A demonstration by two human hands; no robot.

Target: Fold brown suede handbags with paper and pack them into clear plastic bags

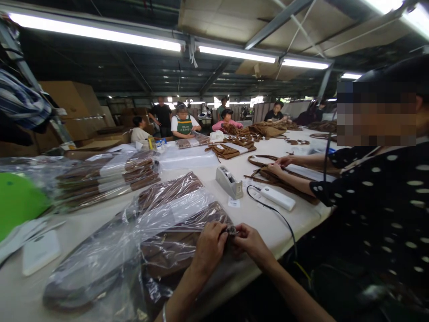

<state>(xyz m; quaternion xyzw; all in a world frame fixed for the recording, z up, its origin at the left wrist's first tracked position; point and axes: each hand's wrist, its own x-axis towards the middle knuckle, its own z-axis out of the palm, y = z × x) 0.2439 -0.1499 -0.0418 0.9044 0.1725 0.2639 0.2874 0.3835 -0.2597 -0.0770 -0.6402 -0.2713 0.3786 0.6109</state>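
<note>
A clear plastic bag [125, 232] with folded brown fabric [164, 248] inside lies in front of me on the table. A white sheet [192, 205] shows through its film. My left hand [210, 245] is closed at the bag's right corner, fingers curled over the film. Close beside it, my right hand [253, 243] pinches the same bunched plastic between thumb and fingers. The crumpled bit between both hands is small and partly covered by my fingertips. A grey tape dispenser [229, 182] stands just beyond the bag.
Bagged brown pieces [110, 174] are stacked at the left, near a white device [42, 251]. A white power strip [277, 198] with a black cable lies at the right. There, a co-worker in a dotted sleeve [335, 192] handles brown fabric [278, 176]. Other people work farther back.
</note>
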